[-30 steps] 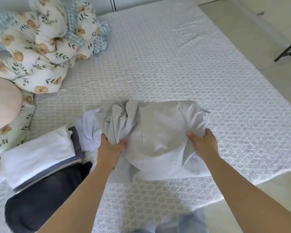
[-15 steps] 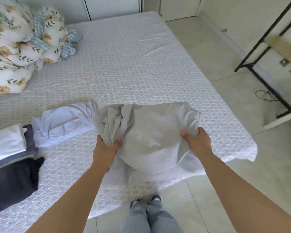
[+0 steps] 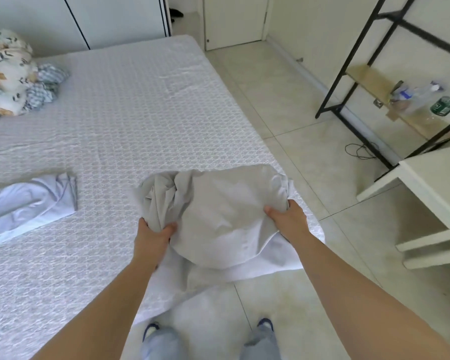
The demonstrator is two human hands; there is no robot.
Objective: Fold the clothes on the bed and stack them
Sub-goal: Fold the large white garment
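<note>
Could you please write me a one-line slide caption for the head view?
Both hands, left hand and right hand, grip a bunched grey garment at the bed corner.

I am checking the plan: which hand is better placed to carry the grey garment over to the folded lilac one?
Left. The left hand grips the grey garment on the side nearer the folded lilac garment; the right hand grips its far side.
</note>
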